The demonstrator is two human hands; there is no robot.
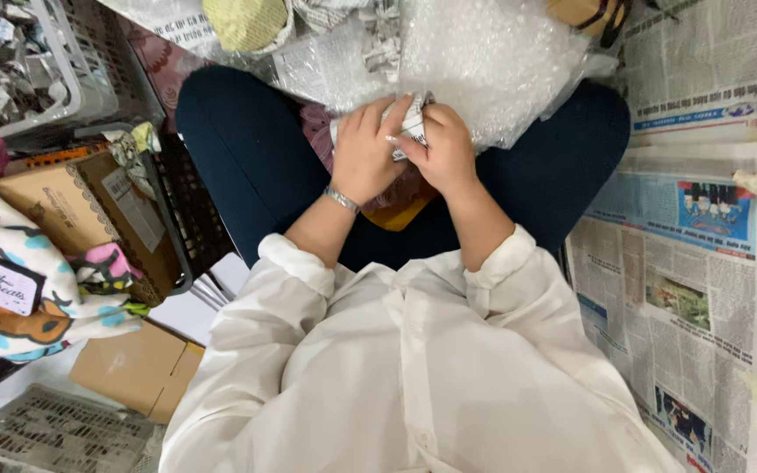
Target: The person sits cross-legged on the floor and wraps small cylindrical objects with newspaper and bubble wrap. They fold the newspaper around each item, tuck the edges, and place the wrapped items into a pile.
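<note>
I sit cross-legged on the floor and look down at my lap. My left hand and my right hand are both closed around a small bundle wrapped in newspaper. A silver bracelet sits on my left wrist. Just beyond my hands lies a large sheet of clear bubble wrap, touching the bundle. Under my hands, in my lap, an amber-coloured object shows partly; the rest of it is hidden.
Newspaper sheets cover the floor at the right. At the left stand a dark plastic crate with a brown cardboard box, a colourful patterned fabric, another cardboard box and a grey basket of crumpled paper.
</note>
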